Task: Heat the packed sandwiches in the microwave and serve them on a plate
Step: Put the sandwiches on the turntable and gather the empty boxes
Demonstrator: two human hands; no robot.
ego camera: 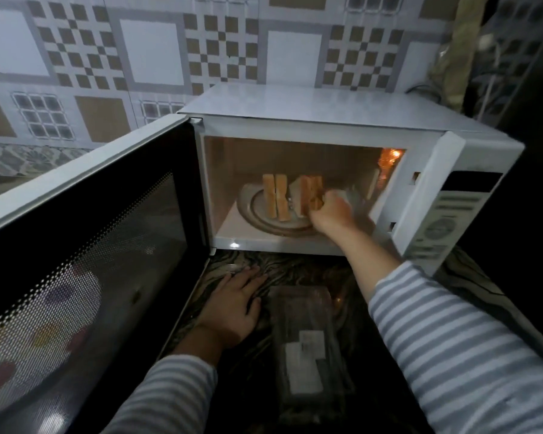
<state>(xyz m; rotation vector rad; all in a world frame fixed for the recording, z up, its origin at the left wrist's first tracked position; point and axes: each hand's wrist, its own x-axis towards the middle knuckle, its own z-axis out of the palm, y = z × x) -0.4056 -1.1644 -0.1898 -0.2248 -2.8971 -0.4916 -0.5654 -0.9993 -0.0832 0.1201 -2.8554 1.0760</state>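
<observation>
The left hand (237, 303) lay flat and empty on the dark marbled tabletop (295, 270), beside a clear plastic sandwich pack (308, 339), seemingly emptied. Inside the open white microwave (326, 120), toasted sandwich halves (276, 197) stood on the turntable; the right hand (331, 211) gripped one. Heating and plating probably remained; no plate was clearly visible.

No writing can be read anywhere. The control panel (445, 220) on the right front of the microwave (295, 108) carries rows of grey markings and button legends, all too blurred to make out. The clear plastic package (308, 349) lying on the dark counter (295, 264), near its front edge, bears a white label (304, 361) with a small printed patch at its top, but the print is too small and dim to tell.
</observation>
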